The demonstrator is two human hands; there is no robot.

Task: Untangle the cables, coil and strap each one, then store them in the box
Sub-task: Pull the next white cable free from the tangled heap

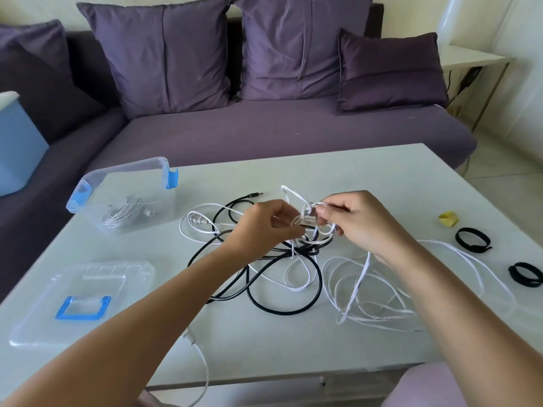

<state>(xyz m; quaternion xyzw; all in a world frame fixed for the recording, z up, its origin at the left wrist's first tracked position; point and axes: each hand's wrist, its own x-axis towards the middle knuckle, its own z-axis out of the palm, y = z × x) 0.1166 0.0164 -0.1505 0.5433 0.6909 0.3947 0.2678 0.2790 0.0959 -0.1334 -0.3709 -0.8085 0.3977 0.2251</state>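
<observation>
- above the pale counter [367, 174], left hand [261, 224] pinches a thin black cable [279, 312], right hand [355, 221] a loop of flat white cable [364, 267], raising their knot [305, 230] to loosen it.
- clear blue-latched plastic box [88, 186] stands open nearby.

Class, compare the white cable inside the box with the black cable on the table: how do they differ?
The white cable lies coiled inside the box; the black cable sprawls in loose loops on the table, tangled with a flat cable. The white cable looks thinner than the black cable. Both are flexible cords.
</observation>
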